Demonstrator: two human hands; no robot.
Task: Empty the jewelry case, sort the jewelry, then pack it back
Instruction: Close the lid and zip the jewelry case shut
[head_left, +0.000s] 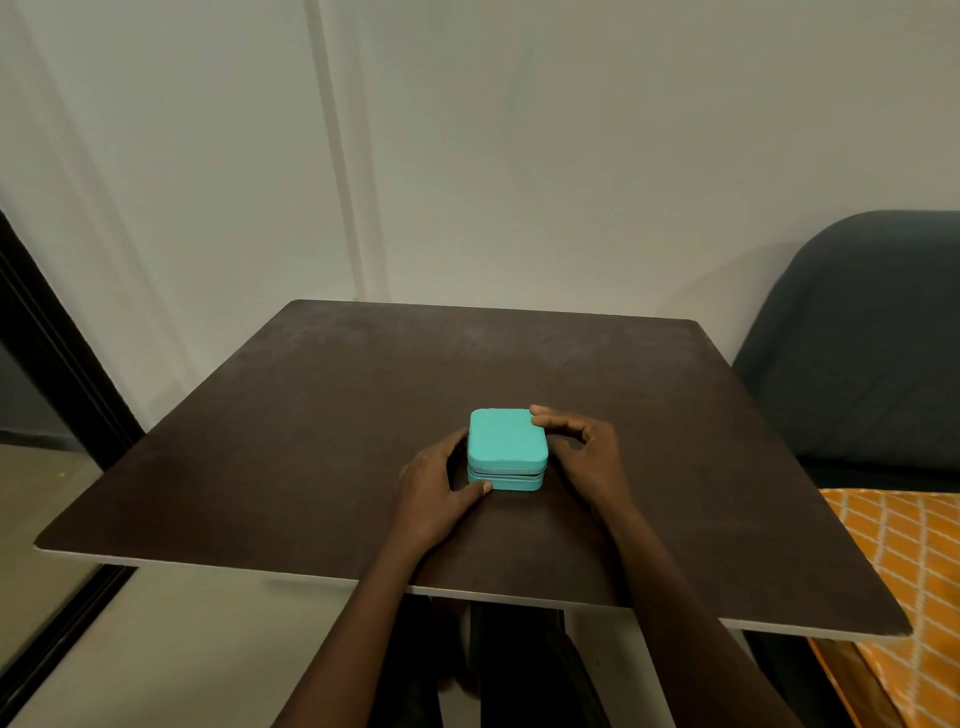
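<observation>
Open counter stretches around the closed jewelry case; left hand and right hand flank its sides; armchair borders the right edge.

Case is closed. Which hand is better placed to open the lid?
Right, probably. The right hand has fingertips on the far lid corner of the small teal jewelry case; the left hand thumb presses the base, bracing it. Zipper pull not visible.

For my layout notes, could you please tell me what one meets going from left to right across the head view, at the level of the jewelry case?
Dark frame → left hand → teal jewelry case → right hand → dark chair.
</observation>
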